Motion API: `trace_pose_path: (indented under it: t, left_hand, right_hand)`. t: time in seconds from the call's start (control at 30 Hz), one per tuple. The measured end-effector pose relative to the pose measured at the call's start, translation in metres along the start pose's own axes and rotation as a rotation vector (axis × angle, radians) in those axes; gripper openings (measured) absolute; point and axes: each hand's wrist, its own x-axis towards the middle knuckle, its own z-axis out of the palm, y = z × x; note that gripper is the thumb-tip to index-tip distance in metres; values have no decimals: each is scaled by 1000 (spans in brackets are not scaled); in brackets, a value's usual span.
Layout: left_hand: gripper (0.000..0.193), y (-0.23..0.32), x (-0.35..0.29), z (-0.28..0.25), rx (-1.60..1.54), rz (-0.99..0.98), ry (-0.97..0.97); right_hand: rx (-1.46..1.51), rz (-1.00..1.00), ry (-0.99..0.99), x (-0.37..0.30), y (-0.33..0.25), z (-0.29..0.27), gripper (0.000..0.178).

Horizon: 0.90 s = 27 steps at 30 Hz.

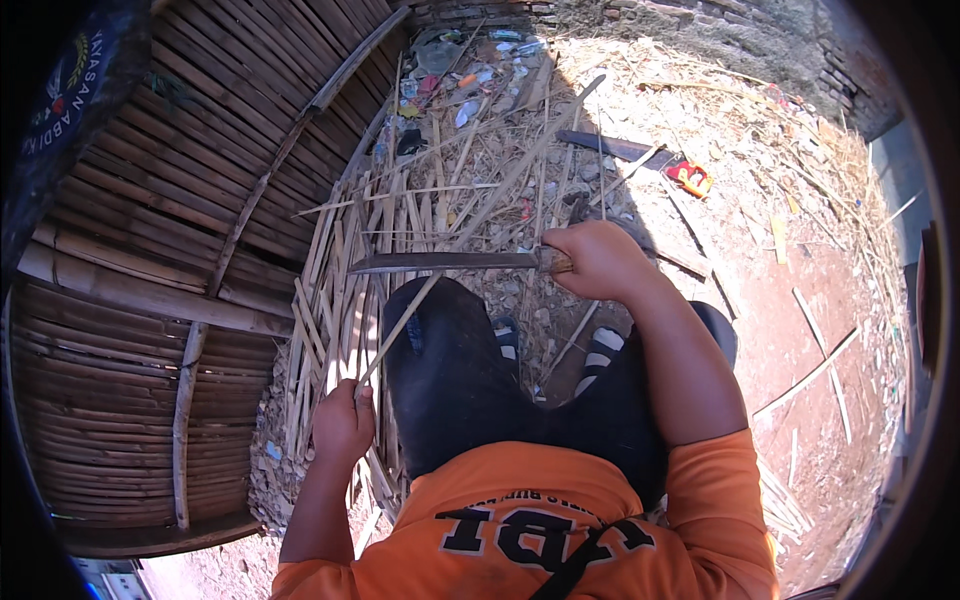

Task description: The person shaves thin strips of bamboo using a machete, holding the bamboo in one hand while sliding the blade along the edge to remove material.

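Observation:
My left hand (342, 421) grips the near end of a long thin bamboo strip (480, 205) that runs up and to the right, away from me. My right hand (600, 257) is closed around the wooden handle of a long knife (440, 262). The blade points left and lies across the strip, just above my left knee. I am seated, with dark trousers and an orange shirt at the bottom of the view.
A pile of split bamboo strips (340, 300) lies on the ground at my left, beside a woven bamboo wall (150, 250). Straw, shavings and litter cover the dirt ahead. A red and yellow object (690, 177) and a dark blade-like tool (610, 147) lie farther off.

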Motion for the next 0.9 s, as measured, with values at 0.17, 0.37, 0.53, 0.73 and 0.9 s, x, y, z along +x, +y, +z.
trace_pose_path:
  t: [0.17,0.37,0.53,0.73,0.9]
  left_hand:
    - [37,-4,-56,33,-113,-45,-141]
    - [36,2,-56,45,-121,-95,-158]
    - [40,-9,-57,43,-116,-95,-184]
    - [37,-19,-47,53,-159,-81,-170]
    - [37,-19,-61,48,-121,-72,-125]
  right_hand:
    - [-40,-73,-159,3,-4,15,28]
    - [259,113,-98,23,36,26,29]
    - [48,39,-174,18,-6,24,29]
    - [164,132,-182,28,21,32,27]
    - [-4,58,-109,16,-22,44,24]
